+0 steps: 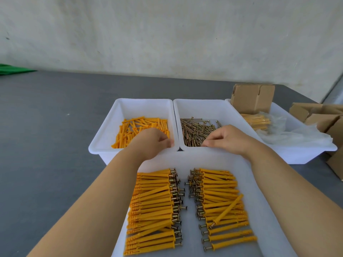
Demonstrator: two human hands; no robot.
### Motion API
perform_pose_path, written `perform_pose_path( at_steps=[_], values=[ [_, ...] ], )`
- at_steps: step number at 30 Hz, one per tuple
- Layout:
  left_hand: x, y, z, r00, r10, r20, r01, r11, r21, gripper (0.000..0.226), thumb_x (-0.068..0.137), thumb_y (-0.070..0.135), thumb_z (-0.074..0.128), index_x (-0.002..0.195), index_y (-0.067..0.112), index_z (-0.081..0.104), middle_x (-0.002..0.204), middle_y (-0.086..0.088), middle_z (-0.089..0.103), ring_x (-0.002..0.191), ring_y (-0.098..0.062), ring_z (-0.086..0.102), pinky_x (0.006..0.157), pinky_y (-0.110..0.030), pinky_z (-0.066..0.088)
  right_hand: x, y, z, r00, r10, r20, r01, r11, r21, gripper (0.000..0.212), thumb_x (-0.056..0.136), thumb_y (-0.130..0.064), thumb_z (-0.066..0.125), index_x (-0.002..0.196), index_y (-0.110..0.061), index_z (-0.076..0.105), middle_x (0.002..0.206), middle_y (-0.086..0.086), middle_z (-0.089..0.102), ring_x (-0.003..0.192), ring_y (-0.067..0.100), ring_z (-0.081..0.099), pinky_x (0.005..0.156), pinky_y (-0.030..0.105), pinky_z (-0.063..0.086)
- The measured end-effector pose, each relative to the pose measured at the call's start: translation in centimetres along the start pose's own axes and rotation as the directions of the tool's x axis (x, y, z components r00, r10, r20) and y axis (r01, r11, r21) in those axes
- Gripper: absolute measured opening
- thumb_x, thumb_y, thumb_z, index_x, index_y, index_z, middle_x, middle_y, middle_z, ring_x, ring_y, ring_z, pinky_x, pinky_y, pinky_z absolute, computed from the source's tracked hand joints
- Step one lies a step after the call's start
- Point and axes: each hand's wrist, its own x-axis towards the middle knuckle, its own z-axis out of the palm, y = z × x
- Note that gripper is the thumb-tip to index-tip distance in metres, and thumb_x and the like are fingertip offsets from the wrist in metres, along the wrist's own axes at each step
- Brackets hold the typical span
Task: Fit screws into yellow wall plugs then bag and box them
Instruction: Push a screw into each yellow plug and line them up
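Grey table [55,145], four white tubs [104,134].

Head view: worn at head height, aimed forward and down over the desk [46,127].
Nearness: close, both forearms reaching away from the lens.
Far edge: closed by a pale wall [167,34].

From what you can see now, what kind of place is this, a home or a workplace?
Probably a small packing or assembly workstation, not a home. White bins hold loose yellow wall plugs and screws, a tray holds rows of assembled plugs, and flat cardboard boxes wait nearby.
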Motion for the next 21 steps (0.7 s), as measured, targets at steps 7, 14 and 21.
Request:
perform_pose_path(
  at_steps=[7, 14, 21],
  values=[
    [0.2, 1.3, -0.1, 0.822, -0.060, -0.566, -0.130, 0.948, -0.289, 0.033, 0.103, 0.030, 0.046, 0.083, 0.012, 0.066, 0.067, 0.003, 0.067, 0.047, -0.001, 0.054, 0.047, -0.013, 0.039, 0.5, 0.0, 1.5, 0.804, -0.134, -0.580, 0.063, 0.988, -0.141, 0.009, 0.091, -0.017, 0.069, 0.089, -0.019, 0.078, 0.080, -0.007, 0.072, 0.075, 0.007, 0.066, 0.069, 0.022, 0.046],
    [-0.6, 2.7, 0.5, 0.955, -0.095, -0.280, -0.164, 0.615, -0.771, 0.023, 0.103, 0.016, 0.047, 0.115, 0.016, 0.067, 0.077, 0.001, 0.062, 0.051, -0.012, 0.040, 0.045, -0.025, 0.037, -0.1, -1.6, 1.5, 0.581, -0.008, -0.814, 0.356, 0.901, 0.246, 0.004, 0.091, -0.011, 0.069, 0.088, -0.010, 0.072, 0.070, 0.002, 0.071, 0.059, 0.013, 0.072, 0.061, 0.027, 0.056],
    [-0.9, 4.4, 2.1, 0.970, 0.123, 0.209, 0.107, 0.557, -0.824, 0.028, 0.105, 0.015, 0.043, 0.125, 0.004, 0.059, 0.088, -0.009, 0.073, 0.045, -0.009, 0.027, 0.039, -0.018, 0.026, 0.0, -2.5, 1.8, 0.621, 0.040, -0.783, 0.450, 0.800, 0.397, 0.012, 0.090, -0.015, 0.072, 0.078, -0.017, 0.070, 0.062, 0.001, 0.070, 0.055, 0.015, 0.068, 0.057, 0.027, 0.058]
  ],
)
